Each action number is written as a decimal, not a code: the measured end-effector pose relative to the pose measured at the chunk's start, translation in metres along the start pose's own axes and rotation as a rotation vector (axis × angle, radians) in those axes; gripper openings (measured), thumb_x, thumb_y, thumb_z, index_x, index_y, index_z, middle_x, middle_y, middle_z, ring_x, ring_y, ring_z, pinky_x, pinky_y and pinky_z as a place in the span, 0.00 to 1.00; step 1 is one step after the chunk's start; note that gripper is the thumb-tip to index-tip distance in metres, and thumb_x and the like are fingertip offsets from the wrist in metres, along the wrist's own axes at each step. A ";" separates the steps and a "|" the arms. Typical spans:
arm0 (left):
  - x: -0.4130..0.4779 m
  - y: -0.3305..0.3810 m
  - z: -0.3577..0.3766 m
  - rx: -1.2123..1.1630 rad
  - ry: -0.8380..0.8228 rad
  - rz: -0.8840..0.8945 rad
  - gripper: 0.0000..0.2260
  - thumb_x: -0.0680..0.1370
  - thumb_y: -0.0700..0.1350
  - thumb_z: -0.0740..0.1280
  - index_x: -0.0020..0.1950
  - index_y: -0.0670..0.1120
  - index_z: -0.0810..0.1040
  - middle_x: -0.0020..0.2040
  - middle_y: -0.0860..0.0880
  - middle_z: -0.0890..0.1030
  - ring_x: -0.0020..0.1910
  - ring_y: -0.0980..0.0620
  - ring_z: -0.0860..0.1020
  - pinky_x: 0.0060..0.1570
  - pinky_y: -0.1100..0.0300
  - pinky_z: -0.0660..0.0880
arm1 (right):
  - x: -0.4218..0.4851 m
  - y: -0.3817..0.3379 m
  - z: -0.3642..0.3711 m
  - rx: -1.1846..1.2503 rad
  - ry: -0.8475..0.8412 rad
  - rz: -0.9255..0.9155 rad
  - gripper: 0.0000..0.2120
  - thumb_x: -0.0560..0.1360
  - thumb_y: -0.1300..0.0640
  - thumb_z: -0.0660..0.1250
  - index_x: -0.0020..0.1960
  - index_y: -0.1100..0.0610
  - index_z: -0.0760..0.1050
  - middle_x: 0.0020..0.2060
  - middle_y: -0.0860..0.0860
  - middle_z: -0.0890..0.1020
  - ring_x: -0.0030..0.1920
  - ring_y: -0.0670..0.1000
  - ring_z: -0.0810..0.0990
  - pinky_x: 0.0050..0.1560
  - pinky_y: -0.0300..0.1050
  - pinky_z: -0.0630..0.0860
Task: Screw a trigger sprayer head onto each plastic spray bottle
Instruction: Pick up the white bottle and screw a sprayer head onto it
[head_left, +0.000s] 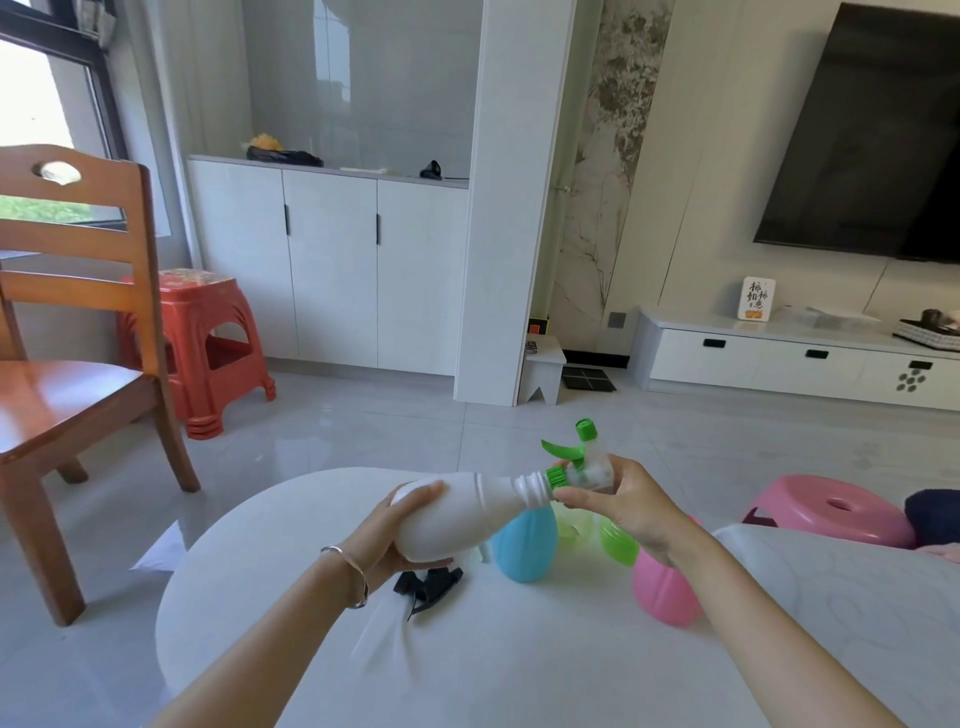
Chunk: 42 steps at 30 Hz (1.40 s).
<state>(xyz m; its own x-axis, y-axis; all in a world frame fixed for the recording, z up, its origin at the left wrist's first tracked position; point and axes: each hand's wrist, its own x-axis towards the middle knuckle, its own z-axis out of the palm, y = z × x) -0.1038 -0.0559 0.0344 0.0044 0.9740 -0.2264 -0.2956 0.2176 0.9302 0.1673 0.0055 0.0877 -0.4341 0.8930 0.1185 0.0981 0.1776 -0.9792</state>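
Bottle and sprayer head meet in the air above a white table (519, 665), seen from my head camera looking forward and down. The white bottle (457, 519) lies nearly on its side, its base toward my left and its threaded neck pointing right.

My left hand (395, 540) wraps the bottle's fat lower body. The fingers curl closed around it from behind and the thumb rests on top, a firm hold with no gap showing.

My right hand (623, 504) holds the green trigger sprayer head (576, 457). Its green collar (556, 475) sits right at the mouth of the neck. My fingertips (566, 496) pinch narrowly around the collar and the clear body behind it. The green trigger and nozzle stick up and away from me.

I judge this to be the threading step for this bottle. Bare threads show on the neck, so the collar seems barely started or not yet caught; I cannot tell which. The next move calls for keeping collar and neck square to each other, then turning the collar while the left hand stops the bottle from spinning.

Below my hands, on the table, rest a blue bottle (524, 545), a pink bottle (665, 592) and a green bottle (618, 540), none visibly fitted with a sprayer. A black sprayer head (428, 584) lies loose under the white bottle.
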 end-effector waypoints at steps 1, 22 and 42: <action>0.002 0.001 0.001 -0.052 0.016 -0.033 0.27 0.63 0.59 0.76 0.57 0.48 0.77 0.51 0.42 0.82 0.46 0.42 0.84 0.42 0.46 0.81 | 0.000 0.002 0.002 0.015 0.006 -0.001 0.13 0.62 0.57 0.77 0.47 0.52 0.83 0.44 0.48 0.87 0.46 0.44 0.84 0.43 0.32 0.77; 0.001 0.012 -0.002 0.083 -0.117 -0.049 0.32 0.65 0.65 0.72 0.63 0.52 0.71 0.61 0.41 0.78 0.54 0.44 0.82 0.48 0.51 0.81 | 0.006 0.014 0.011 0.274 0.190 0.086 0.18 0.56 0.53 0.78 0.43 0.60 0.82 0.38 0.53 0.86 0.40 0.48 0.85 0.41 0.37 0.80; -0.006 0.013 -0.006 0.105 -0.109 0.001 0.31 0.64 0.63 0.74 0.63 0.55 0.70 0.61 0.43 0.75 0.55 0.43 0.81 0.45 0.49 0.81 | 0.009 0.015 0.021 0.350 0.186 0.157 0.16 0.56 0.53 0.78 0.40 0.60 0.83 0.38 0.56 0.86 0.39 0.50 0.84 0.45 0.40 0.82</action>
<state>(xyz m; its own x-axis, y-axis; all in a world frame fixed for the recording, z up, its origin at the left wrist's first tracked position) -0.1137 -0.0589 0.0463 0.1092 0.9742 -0.1977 -0.1940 0.2160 0.9569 0.1456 0.0072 0.0710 -0.2657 0.9632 -0.0404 -0.1737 -0.0890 -0.9808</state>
